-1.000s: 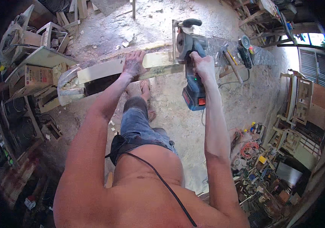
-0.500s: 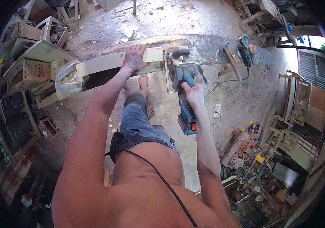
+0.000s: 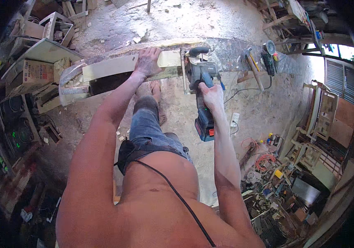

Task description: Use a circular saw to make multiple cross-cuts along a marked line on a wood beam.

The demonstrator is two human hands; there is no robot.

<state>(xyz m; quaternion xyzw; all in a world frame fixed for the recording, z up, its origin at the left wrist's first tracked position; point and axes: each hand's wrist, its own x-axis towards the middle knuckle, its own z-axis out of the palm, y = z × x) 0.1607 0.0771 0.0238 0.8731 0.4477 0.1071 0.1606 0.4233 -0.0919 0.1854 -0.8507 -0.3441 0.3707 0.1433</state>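
Observation:
A pale wooden board lies along the low bench in front of me. My left hand rests on it with the fingers stretched toward its far edge. My right hand is wrapped round the rear handle of a blue and black cordless circular saw. The saw's flat base plate sits at the right part of the board, and its battery points back toward me. The saw's body hides the blade and where it meets the wood.
On the bench's right lie a hammer and an angle grinder with a cord. A power strip lies on the floor. At left stand a cardboard box and wood scraps; tools and cables clutter the lower right.
The saw and my right hand have moved slightly away from me across the board. My left hand stays at the same place on the board.

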